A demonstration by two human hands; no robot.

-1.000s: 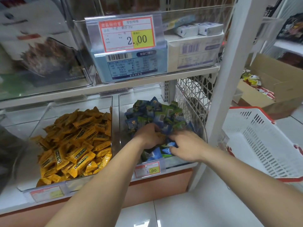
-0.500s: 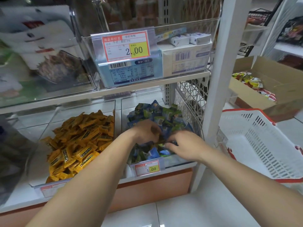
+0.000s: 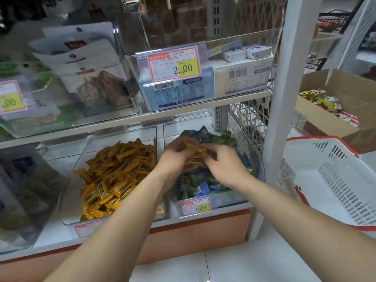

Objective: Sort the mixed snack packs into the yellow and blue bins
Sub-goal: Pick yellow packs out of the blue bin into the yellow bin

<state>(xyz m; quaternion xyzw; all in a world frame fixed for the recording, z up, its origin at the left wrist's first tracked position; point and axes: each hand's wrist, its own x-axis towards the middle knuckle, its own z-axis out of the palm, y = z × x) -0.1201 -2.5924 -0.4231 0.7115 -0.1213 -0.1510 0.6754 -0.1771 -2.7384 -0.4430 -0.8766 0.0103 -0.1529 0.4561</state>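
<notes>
Two clear bins stand side by side on the lower shelf. The left bin (image 3: 67,192) is heaped with yellow snack packs (image 3: 116,171). The right bin (image 3: 258,159) holds blue and green packs (image 3: 195,186). Both my hands hover over the right bin. My left hand (image 3: 175,157) grips a few yellow packs (image 3: 196,157) against its palm. My right hand (image 3: 225,161) pinches those same yellow packs from the right side. The packs under my hands are hidden.
A white basket with red rim (image 3: 335,180) sits on the floor at right. Behind it, a cardboard box (image 3: 341,102) holds snack packs. The upper shelf carries clear bins with a price tag (image 3: 173,65) and white boxes (image 3: 242,78). A white shelf post (image 3: 282,98) stands right of the bins.
My hands have lifted from digging in the blue and green packs and now hold yellow packs between them above the right bin. The view has tilted up slightly.
</notes>
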